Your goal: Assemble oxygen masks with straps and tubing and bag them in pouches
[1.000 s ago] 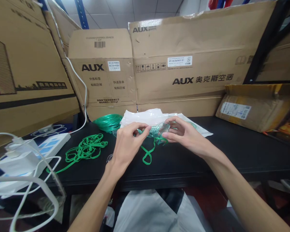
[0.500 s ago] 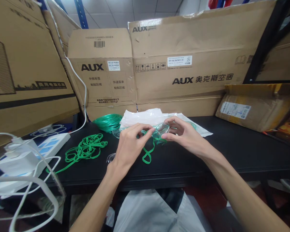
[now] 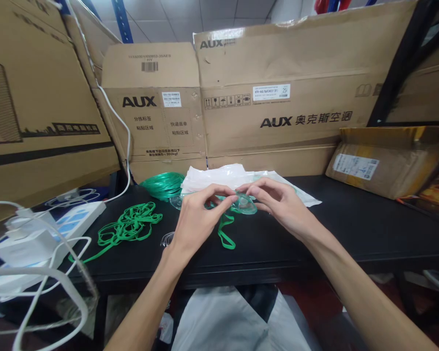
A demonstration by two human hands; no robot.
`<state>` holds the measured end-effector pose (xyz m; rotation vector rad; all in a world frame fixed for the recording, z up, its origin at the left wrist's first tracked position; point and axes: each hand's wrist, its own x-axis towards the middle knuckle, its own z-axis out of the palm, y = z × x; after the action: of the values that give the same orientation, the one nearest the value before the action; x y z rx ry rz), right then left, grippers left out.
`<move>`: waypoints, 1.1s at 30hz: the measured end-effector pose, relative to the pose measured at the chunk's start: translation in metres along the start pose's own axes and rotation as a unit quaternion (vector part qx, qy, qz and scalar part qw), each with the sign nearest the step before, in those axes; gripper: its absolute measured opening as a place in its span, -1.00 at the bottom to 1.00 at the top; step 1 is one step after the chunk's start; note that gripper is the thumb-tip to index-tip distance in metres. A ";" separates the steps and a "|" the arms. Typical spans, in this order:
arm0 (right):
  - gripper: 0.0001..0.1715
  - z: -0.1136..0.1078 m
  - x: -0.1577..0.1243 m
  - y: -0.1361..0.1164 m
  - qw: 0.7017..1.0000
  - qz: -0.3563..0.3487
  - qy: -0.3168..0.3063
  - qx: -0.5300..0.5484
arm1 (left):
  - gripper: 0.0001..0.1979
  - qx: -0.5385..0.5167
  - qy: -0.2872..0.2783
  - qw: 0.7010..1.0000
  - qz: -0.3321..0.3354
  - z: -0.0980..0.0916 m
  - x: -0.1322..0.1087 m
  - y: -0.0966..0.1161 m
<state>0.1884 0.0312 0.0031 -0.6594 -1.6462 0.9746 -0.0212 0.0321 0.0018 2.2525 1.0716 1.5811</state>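
Observation:
A clear, green-tinted plastic face mask [image 3: 246,204] is held up between my two hands just above the table. My left hand [image 3: 205,207] pinches the near left edge with thumb and index finger. My right hand [image 3: 278,200] is closed on the upper right edge, thumb and fingers bent. From the mask hangs a loop of green elastic strap [image 3: 227,239]. Partly hidden behind my left hand lies another clear plastic piece [image 3: 175,201]. Thin metal strips [image 3: 166,239] rest beside my left wrist.
A tangle of green elastic [image 3: 131,225] lies on the black table [image 3: 351,229] at left, below a coil of green tubing [image 3: 163,185]. White plastic bags [image 3: 214,176] lie behind my hands. A power strip [image 3: 80,219] with cables stands far left. Cardboard boxes [image 3: 270,68] wall the back.
The mask has tilted between my hands. My right hand has shifted slightly left along its edge, closer to my left hand, and the hanging strap has swung a little to the right.

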 end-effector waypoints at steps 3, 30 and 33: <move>-0.76 0.001 0.000 0.002 1.000 0.001 0.020 0.000 | -0.92 -0.008 -0.013 1.000 0.007 0.000 0.000 0.002; -0.84 0.010 0.002 0.000 0.989 -0.116 0.038 -0.081 | -0.79 -0.035 -0.063 0.997 0.000 0.002 -0.002 0.015; -0.86 0.011 0.001 -0.001 0.989 -0.119 0.032 -0.087 | -0.81 -0.022 -0.064 0.998 0.004 0.004 -0.002 0.015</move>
<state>0.1777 0.0287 0.0037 -0.5873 -1.7216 0.6371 -0.0114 0.0205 0.0068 2.2956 0.9854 1.4263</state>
